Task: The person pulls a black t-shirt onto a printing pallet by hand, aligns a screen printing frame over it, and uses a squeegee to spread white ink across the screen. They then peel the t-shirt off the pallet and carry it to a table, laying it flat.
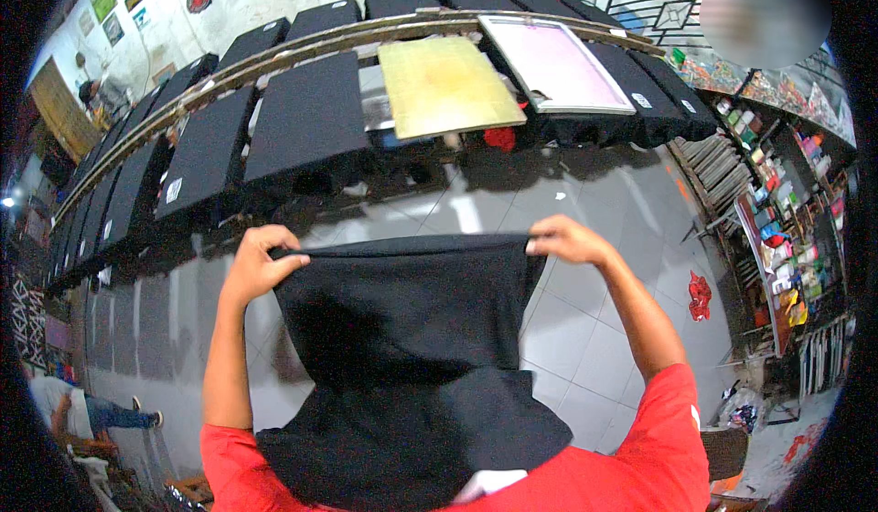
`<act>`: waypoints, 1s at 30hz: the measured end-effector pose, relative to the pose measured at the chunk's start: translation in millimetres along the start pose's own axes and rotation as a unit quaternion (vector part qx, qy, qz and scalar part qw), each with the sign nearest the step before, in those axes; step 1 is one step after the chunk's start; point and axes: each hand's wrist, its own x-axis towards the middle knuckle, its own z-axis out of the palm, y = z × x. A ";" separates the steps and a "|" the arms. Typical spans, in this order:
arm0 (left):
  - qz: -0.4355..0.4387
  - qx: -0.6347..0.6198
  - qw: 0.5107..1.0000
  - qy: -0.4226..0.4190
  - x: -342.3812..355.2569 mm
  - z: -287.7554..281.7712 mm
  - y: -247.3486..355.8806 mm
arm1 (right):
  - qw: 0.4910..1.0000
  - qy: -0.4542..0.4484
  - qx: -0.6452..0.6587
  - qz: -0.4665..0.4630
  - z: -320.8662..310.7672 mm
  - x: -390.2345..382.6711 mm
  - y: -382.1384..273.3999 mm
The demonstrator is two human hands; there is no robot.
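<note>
A black T-shirt [407,320] hangs stretched between my two hands, in front of my body. Its top edge is pulled nearly straight, and its lower part spreads wider over my lap or chest. My left hand [261,265] pinches the left corner between thumb and fingers. At the right corner, my right hand [569,239] is closed on the same edge. The cloth hides part of the tiled floor. A white patch [494,483] shows at its lower edge, too little visible to name.
Ahead, black shirts lie over a long row of boards [306,114]. A yellow panel [453,86] and a white-framed printing screen [558,64] rest on it. Shelves with bottles [777,201] stand right; a red rag [699,295] lies on the floor. People [105,96] are at left.
</note>
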 end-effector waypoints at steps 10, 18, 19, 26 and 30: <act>-0.122 0.002 0.970 -0.212 97.1 85.2 6.2 | 0.988 0.122 -0.080 0.044 -88.0 -25.2 95.0; -0.152 0.132 0.959 -0.200 136.7 125.7 -10.0 | 0.981 0.142 -0.128 0.045 -113.8 -11.5 164.9; -0.152 0.140 0.961 -0.185 141.6 131.9 -19.2 | 0.975 0.152 -0.157 0.042 -115.4 -2.9 173.3; -0.108 0.206 0.965 -0.125 226.9 143.7 -81.0 | 0.926 0.226 -0.294 0.072 -161.4 78.4 201.8; -0.121 0.151 0.972 -0.132 278.3 159.6 -119.2 | 0.906 0.268 -0.288 0.156 -179.4 137.7 229.8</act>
